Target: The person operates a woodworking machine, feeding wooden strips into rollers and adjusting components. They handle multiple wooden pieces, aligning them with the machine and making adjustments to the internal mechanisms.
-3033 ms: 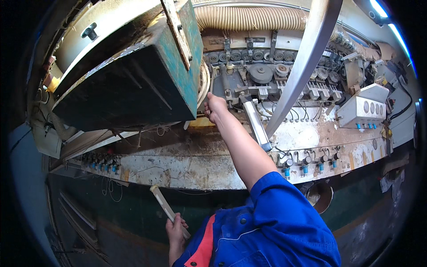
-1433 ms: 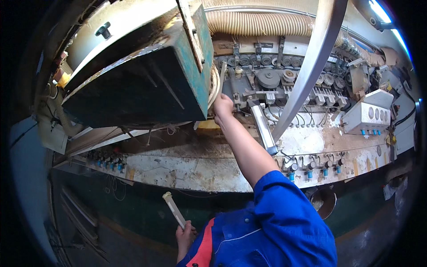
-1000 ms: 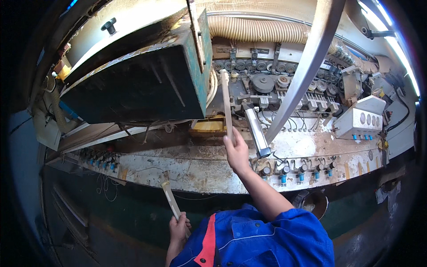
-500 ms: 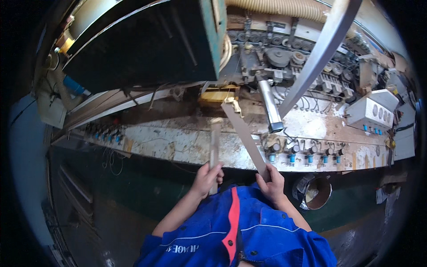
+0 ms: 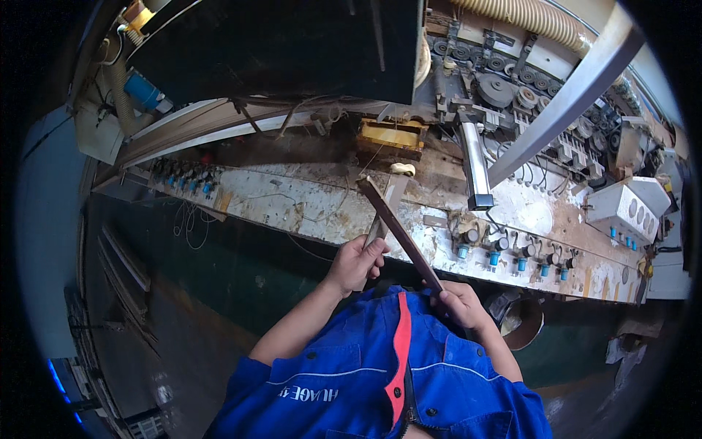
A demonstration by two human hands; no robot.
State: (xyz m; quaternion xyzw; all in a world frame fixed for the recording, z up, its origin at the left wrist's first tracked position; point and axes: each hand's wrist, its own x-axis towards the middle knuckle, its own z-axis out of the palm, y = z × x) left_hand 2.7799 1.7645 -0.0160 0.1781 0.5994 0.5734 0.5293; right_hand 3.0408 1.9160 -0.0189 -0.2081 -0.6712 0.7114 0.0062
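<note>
The left hand (image 5: pixel 356 262) is closed on a pale flat stick (image 5: pixel 385 211); the right hand (image 5: pixel 459 305) is closed on a dark strip (image 5: pixel 398 230) that crosses over it. Both tips sit just above the dusty machine ledge (image 5: pixel 292 208). Keeping both grips firm and the pieces pressed together would likely steady them.

corrugated hose (image 5: pixel 523 13), blue knobs (image 5: pixel 515 260), metal bucket (image 5: pixel 525 322)

Dark brown strip (image 5: pixel 401 233), perhaps reddish, beyond the fingers (image 5: pixel 446 298); blue jacket (image 5: pixel 380 380) with red placket; blue knobs (image 5: pixel 493 257).
</note>
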